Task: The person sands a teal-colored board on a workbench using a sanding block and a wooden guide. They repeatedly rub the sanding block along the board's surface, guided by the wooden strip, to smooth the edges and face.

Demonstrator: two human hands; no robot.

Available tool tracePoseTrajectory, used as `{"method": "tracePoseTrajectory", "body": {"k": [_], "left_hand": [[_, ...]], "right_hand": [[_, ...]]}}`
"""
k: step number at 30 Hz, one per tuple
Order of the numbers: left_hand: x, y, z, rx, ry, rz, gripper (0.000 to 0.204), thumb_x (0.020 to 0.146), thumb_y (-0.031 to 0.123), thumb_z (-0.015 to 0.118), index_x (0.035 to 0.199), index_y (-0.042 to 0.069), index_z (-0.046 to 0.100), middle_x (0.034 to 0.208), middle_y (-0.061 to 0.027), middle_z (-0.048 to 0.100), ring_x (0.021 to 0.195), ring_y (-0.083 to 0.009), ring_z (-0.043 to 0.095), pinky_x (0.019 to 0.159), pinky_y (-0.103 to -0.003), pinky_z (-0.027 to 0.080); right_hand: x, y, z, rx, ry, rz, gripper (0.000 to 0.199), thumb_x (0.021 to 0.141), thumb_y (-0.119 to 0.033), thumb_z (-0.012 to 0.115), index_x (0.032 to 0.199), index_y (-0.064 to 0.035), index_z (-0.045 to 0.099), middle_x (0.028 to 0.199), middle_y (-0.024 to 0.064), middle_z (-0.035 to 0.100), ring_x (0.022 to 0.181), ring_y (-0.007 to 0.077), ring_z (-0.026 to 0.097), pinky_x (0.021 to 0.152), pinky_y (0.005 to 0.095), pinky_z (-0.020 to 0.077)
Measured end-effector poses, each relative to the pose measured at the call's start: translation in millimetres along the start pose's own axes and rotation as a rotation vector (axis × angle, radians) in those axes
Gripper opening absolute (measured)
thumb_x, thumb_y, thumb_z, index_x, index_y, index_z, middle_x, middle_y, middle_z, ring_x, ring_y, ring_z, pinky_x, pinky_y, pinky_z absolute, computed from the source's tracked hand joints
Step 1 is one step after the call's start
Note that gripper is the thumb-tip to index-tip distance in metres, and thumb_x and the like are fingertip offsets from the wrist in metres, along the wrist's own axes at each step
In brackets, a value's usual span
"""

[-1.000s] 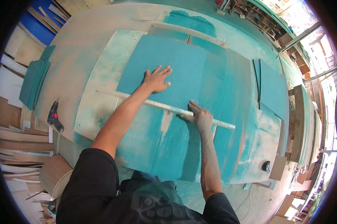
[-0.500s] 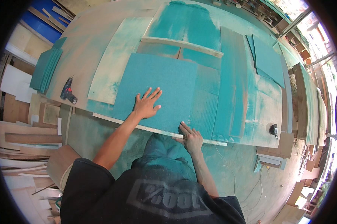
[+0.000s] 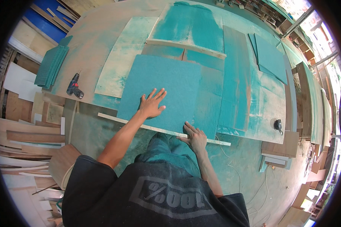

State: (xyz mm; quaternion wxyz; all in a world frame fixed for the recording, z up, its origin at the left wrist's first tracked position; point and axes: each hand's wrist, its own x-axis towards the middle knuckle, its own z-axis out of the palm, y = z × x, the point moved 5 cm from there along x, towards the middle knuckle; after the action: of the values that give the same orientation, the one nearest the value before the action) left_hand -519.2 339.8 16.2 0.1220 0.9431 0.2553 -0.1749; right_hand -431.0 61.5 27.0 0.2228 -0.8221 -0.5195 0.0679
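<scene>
A square teal panel (image 3: 161,81) lies on the worktable, above teal-dusted boards. My left hand (image 3: 152,106) rests flat on its near half, fingers spread. A pale wooden strip (image 3: 140,127) runs along the panel's near edge and juts past the table's front edge. My right hand (image 3: 196,139) grips this strip near its right part, fingers over the top and thumb low against the front; what lies under the fingers is partly hidden. Beyond the panel, another pale strip (image 3: 185,48) lies crosswise.
A black and red cordless drill (image 3: 75,87) lies at the left, near a stack of teal panels (image 3: 51,66). More teal panels (image 3: 270,56) lie at the right, with a small black tool (image 3: 278,126) by the front corner. Wood offcuts (image 3: 30,138) crowd the left floor; a cord (image 3: 267,193) trails at right.
The near strip and panel have shifted slightly toward me relative to the table, so the strip now stands farther past its front edge. Both hands keep their places on them.
</scene>
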Motion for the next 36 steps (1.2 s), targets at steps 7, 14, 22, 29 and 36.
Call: {"method": "tracePoseTrajectory", "body": {"k": [7, 14, 22, 29, 36], "left_hand": [[-1, -38, -2, -0.220, 0.308, -0.054, 0.076, 0.096, 0.049, 0.071, 0.162, 0.024, 0.044, 0.174, -0.0029, 0.030, 0.156, -0.0332, 0.035, 0.118, -0.066, 0.032], [-37, -131, -2, -0.178, 0.419, -0.740, 0.092, 0.090, 0.064, 0.073, 0.152, 0.000, 0.050, 0.147, -0.0271, 0.053, 0.136, -0.0467, 0.050, 0.106, -0.063, 0.045], [-23, -146, 1, -0.118, 0.371, -0.718, 0.103, 0.085, 0.074, 0.073, 0.149, -0.005, 0.053, 0.139, -0.0269, 0.055, 0.124, -0.0464, 0.057, 0.099, -0.059, 0.052], [-22, -147, 2, -0.095, 0.370, -0.700, 0.107, 0.084, 0.077, 0.071, 0.149, -0.006, 0.053, 0.138, -0.0265, 0.056, 0.122, -0.0462, 0.058, 0.098, -0.057, 0.052], [-28, -144, 1, -0.123, 0.419, -0.682, 0.108, 0.082, 0.078, 0.073, 0.146, -0.007, 0.056, 0.135, -0.0268, 0.058, 0.122, -0.0452, 0.058, 0.098, -0.057, 0.052]], "right_hand": [[28, 13, -22, 0.301, -0.011, 0.494, 0.062, 0.092, -0.048, 0.076, 0.135, -0.0049, 0.065, 0.132, 0.0099, 0.065, 0.097, 0.0305, 0.072, 0.085, 0.0430, 0.0590], [34, 11, -2, 0.140, -0.052, 0.494, 0.056, 0.097, -0.035, 0.070, 0.140, -0.0013, 0.060, 0.129, 0.0142, 0.061, 0.117, 0.0345, 0.065, 0.087, 0.0474, 0.0588], [38, 7, -3, 0.131, -0.051, 0.461, 0.062, 0.097, -0.031, 0.069, 0.148, 0.0013, 0.052, 0.133, 0.0151, 0.060, 0.119, 0.0341, 0.065, 0.082, 0.0463, 0.0602], [38, 10, -5, 0.144, -0.055, 0.480, 0.064, 0.094, -0.028, 0.070, 0.147, 0.0019, 0.052, 0.132, 0.0151, 0.060, 0.115, 0.0340, 0.067, 0.080, 0.0456, 0.0606], [39, 12, -5, 0.163, -0.019, 0.467, 0.062, 0.090, -0.027, 0.070, 0.143, 0.0028, 0.056, 0.127, 0.0163, 0.061, 0.106, 0.0359, 0.070, 0.080, 0.0463, 0.0603]]}}
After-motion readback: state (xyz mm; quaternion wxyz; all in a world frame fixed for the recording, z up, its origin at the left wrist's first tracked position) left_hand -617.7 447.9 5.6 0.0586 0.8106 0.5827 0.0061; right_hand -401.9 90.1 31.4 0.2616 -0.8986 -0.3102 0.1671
